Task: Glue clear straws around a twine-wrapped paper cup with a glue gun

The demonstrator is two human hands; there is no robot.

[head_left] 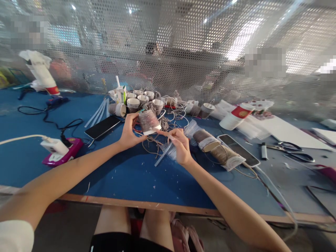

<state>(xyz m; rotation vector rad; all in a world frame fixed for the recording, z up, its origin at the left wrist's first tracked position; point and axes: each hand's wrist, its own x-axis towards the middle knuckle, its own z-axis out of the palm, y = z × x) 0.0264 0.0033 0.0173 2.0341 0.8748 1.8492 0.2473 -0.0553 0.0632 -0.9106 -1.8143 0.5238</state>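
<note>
My left hand grips a paper cup wound with grey-brown cord, tilted with its white rim low. Its thumb reaches under the rim. My right hand is beside the cup, index fingertip at the rim, the other fingers curled together. What those fingers pinch, if anything, is too small to make out. Just below them a translucent stick slants beside clear plastic; whether the hand touches it I cannot tell. Loose cord tangles under and behind the wrapped cup.
Several cord-wrapped cups crowd behind my hands. Left are a black phone, white sticks, a purple power strip and a blue glue gun. Right lie wrapped cups, another phone, scissors and stacked cups.
</note>
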